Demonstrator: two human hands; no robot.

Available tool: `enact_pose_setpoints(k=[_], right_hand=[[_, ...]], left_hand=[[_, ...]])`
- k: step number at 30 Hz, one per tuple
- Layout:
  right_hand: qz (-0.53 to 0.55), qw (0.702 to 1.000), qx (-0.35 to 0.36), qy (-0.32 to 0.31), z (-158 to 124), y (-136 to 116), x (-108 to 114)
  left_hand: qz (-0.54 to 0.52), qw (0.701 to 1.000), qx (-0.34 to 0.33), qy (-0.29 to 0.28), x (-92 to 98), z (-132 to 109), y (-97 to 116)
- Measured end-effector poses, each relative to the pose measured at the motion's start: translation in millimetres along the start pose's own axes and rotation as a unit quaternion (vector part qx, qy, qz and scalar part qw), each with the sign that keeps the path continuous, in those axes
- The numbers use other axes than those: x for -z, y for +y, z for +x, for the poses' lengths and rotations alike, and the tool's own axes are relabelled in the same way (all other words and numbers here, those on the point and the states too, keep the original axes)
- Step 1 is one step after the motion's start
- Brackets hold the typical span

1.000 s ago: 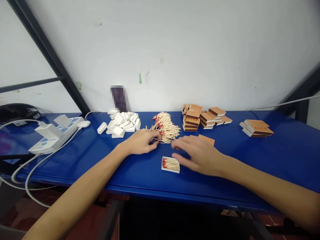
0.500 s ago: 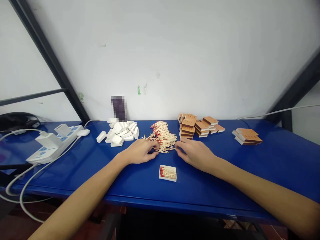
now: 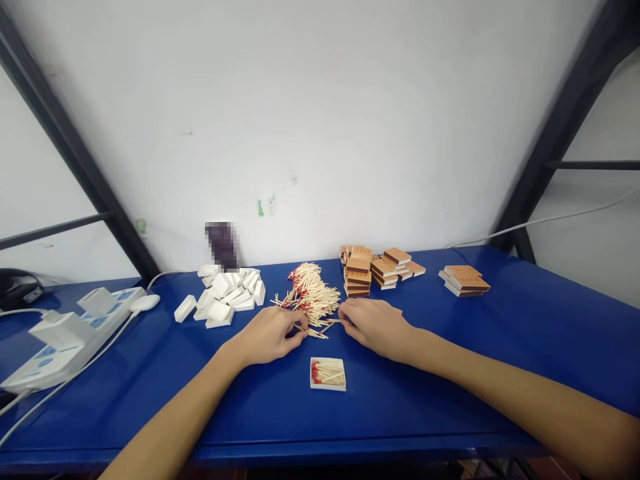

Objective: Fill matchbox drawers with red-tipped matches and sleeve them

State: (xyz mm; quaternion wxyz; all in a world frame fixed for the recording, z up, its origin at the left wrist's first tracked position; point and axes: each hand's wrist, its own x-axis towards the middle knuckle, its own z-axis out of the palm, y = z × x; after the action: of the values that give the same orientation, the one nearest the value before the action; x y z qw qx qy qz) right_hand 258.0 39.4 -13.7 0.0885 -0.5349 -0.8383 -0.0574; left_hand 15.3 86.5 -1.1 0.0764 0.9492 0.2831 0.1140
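Observation:
A heap of red-tipped matches [image 3: 317, 300] lies on the blue table between my two hands. My left hand [image 3: 273, 333] is at the heap's front left edge, thumb and index finger closing on a few matches that stick out to the right. On the other side my right hand [image 3: 377, 323] has its fingers curled together, with the end of a single match [image 3: 331, 323] at its fingertips. In front of both hands sits a small white matchbox tray [image 3: 328, 375], partly filled with matches whose red heads point left.
White empty-looking trays [image 3: 220, 300] are piled at the left. Orange-brown matchbox sleeves [image 3: 359, 270] are stacked behind my right hand, with a smaller stack [image 3: 464, 280] farther right. A white power strip [image 3: 75, 340] with cables lies at the far left, and a wall stands behind.
The camera view has tilted and turned, so the scene sits lower and further left. Several matches now lie a little apart at the heap's front, between my fingertips. The tray stays put.

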Motion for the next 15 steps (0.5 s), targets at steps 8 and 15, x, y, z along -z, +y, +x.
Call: enact_pose_setpoints(k=[8, 15], right_hand=[[-0.006, 0.998, 0.024, 0.055, -3.3, 3.1, -5.9], [0.071, 0.988, 0.137, 0.022, -7.6, 9.5, 10.4]], left_hand=[[-0.004, 1.000, -0.005, 0.001, 1.3, 1.0, 4.5], [-0.008, 1.000, 0.003, 0.001, 3.8, -1.6, -2.2]])
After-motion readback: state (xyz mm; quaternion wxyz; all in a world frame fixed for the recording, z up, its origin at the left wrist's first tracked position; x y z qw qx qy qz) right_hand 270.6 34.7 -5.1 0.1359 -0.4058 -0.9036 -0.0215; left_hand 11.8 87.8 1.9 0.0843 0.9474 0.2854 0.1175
